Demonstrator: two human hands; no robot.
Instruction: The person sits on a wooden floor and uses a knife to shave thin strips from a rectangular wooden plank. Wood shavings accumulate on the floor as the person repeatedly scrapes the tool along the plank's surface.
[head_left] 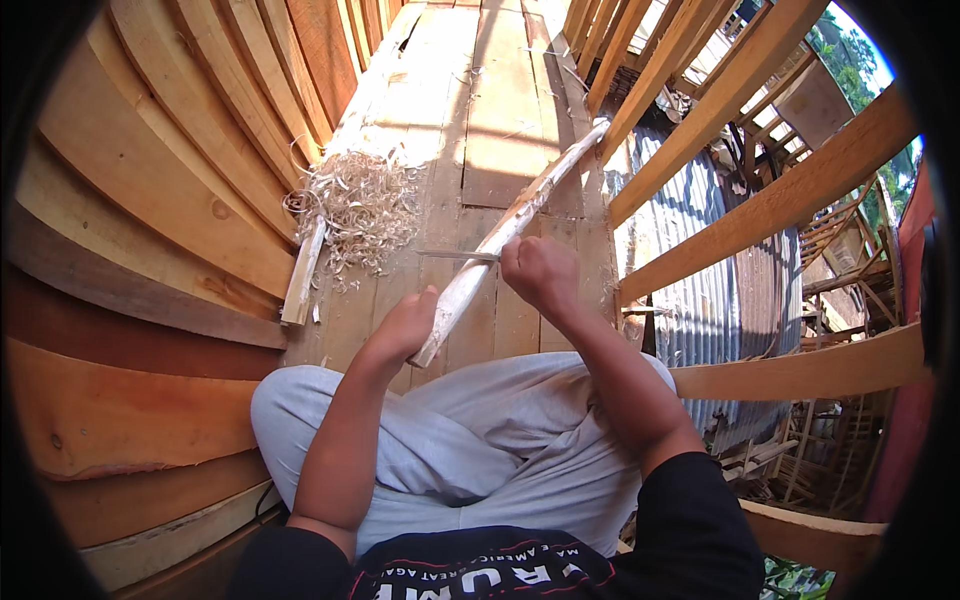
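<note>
Grey trousers fill the lower middle, the person sitting with knees spread on a plank floor. Both forearms reach forward from a black shirt.

Left hand is closed around the near end of a long pale stick, close above the knees. From there the stick runs up and to the right, its far end resting against a slanted beam at the floor's right edge. Right hand is clenched on the handle of a knife, whose thin blade points left and lies across the stick about midway along the part nearest the body, touching the wood.

Left of the stick, a heap of curled shavings lies on the floor against the curved plank wall. A short pale offcut leans at the heap's near edge, along the foot of the wall.

No box, bucket or other container shows; the shavings lie loose on the boards.

Right of the beams, corrugated metal sheet and scattered timber lie lower down, with green trees at the top right.
</note>
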